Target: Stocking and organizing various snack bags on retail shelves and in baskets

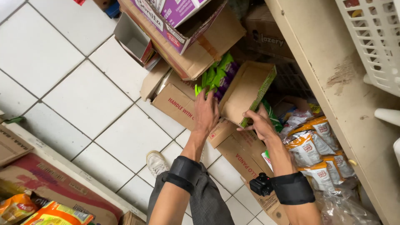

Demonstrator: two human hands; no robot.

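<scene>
While your left hand (206,111) lies flat, fingers spread, on the green and purple snack packets (216,77) in the open carton (246,93) at twelve o'clock, your right hand (260,124) pinches its flap edge; packets look light, crinkly, slippery, best pinched at seams; orange bags (310,146) at three o'clock.

Left hand (206,111) fingertips vanish among green snack packets (216,75) (box flap (246,89) hides the rest)
</scene>
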